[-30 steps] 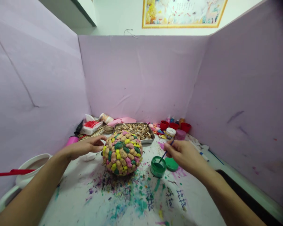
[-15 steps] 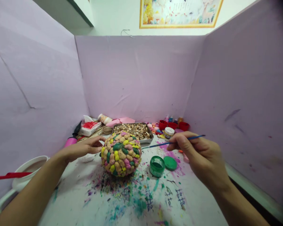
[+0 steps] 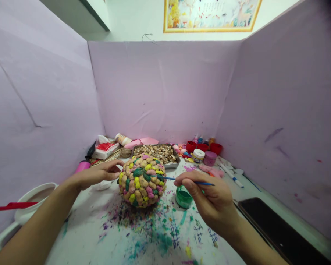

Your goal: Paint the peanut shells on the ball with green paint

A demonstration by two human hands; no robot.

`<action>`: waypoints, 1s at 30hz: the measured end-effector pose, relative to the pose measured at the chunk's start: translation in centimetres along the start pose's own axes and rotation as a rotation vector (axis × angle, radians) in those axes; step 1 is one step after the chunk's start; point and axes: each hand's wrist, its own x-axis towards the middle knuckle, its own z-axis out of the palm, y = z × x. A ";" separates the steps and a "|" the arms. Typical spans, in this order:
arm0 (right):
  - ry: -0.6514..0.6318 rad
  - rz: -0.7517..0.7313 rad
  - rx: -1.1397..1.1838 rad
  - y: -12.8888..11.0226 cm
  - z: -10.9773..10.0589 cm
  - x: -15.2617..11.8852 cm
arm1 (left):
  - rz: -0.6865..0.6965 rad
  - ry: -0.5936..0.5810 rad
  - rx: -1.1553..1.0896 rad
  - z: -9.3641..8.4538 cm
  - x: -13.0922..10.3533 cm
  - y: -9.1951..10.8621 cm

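Note:
A round ball covered in peanut shells (image 3: 142, 182), painted yellow, green, pink and tan, stands on the paint-spattered table. At its upper left, my left hand (image 3: 106, 172) rests with outstretched fingers against or just behind the edge; contact is partly hidden. Pinched between the fingers of my right hand (image 3: 209, 195) is a thin blue paintbrush (image 3: 169, 178). Its tip lies at a green-painted shell on the ball's right half. Below the brush stands an uncovered jar of green paint (image 3: 183, 197), and my right hand hides its lid almost entirely.
Behind the ball is a metal tray of shells (image 3: 169, 154). Paint jars (image 3: 209, 158) and red cups (image 3: 216, 148) stand at back right. A black phone (image 3: 281, 232) lies right, a white mug (image 3: 24, 215) stands left. Lilac panels (image 3: 162, 92) enclose the table.
My right hand has moved left and slightly down, carrying the paintbrush from beside the ball onto its painted shells. The phone and a marker have come into sight. My left hand stays put.

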 end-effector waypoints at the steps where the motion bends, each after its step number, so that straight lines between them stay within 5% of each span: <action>1: -0.010 -0.005 -0.004 0.0 0.0 0.0 | 0.002 -0.003 -0.007 0.0 0.0 -0.1; 30: -0.032 -0.070 0.022 -0.9 0.7 -0.1 | -0.039 0.058 0.015 0.6 -0.5 0.9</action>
